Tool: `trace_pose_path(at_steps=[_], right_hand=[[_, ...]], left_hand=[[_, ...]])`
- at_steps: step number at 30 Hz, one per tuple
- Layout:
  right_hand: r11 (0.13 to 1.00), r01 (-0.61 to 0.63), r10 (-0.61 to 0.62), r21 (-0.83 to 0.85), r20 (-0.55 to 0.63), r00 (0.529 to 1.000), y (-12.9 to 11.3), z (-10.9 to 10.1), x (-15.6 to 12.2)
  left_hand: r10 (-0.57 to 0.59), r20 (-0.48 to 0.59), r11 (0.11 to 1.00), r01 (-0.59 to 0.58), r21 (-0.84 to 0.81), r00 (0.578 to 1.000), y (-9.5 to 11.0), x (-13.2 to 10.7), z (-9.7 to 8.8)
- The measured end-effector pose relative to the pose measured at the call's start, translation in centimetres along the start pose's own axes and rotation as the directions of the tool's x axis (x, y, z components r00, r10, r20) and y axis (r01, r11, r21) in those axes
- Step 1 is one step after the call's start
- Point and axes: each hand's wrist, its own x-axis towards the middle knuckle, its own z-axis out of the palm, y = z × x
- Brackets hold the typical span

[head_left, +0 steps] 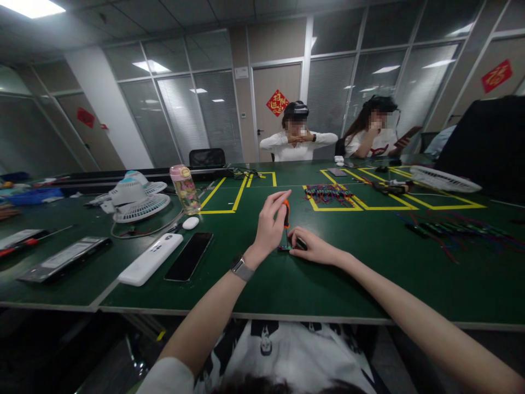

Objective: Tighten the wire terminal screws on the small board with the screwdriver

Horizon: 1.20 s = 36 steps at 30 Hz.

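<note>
My left hand (269,221), with a watch on its wrist, is held around the orange and black handle of a screwdriver (286,213). Its fingers are fairly straight and pressed together along the handle. The screwdriver stands upright, its thin shaft pointing down at a small dark circuit board (283,249) on the table. My right hand (314,247) rests on the table with curled fingers, gripping the board's right side by the shaft's tip. A dark part shows beneath those fingers, and the exact contact at the tip is too small to make out.
On the green table (246,284), a black phone (189,257), white power bank (151,260) and bottle (185,189) lie left. Wired boards (330,194) sit ahead, more boards (463,230) at right. White fans (139,200) stand far left. Two people sit opposite.
</note>
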Motion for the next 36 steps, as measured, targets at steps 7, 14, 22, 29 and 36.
trace_pose_path(at_steps=[7, 14, 22, 29, 36], right_hand=[[1.0, 0.007, -0.007, 0.008, -0.004, 1.0, 0.21, 0.07, -0.03], [1.0, 0.002, -0.002, 0.002, 0.003, 1.0, 0.13, -0.04, -0.04], [1.0, -0.002, 0.002, 0.009, -0.012, 1.0, 0.15, 0.04, -0.02], [1.0, 0.0, 0.0, -0.002, -0.002, 1.0, 0.15, 0.01, 0.04], [1.0, -0.002, 0.002, 0.0, -0.003, 1.0, 0.37, 0.1, 0.01]], left_hand=[[-0.007, -0.066, 1.0, 0.007, 0.007, 0.998, -0.05, -0.01, 0.07], [-0.016, 0.025, 0.999, 0.017, -0.037, 1.0, 0.01, -0.02, 0.12], [-0.021, -0.083, 0.996, 0.028, 0.079, 0.996, 0.27, -0.06, 0.07], [-0.04, 0.031, 0.998, 0.042, -0.056, 0.999, -0.21, -0.16, 0.19], [-0.038, -0.076, 0.996, 0.044, 0.077, 0.996, 0.11, -0.07, 0.03]])
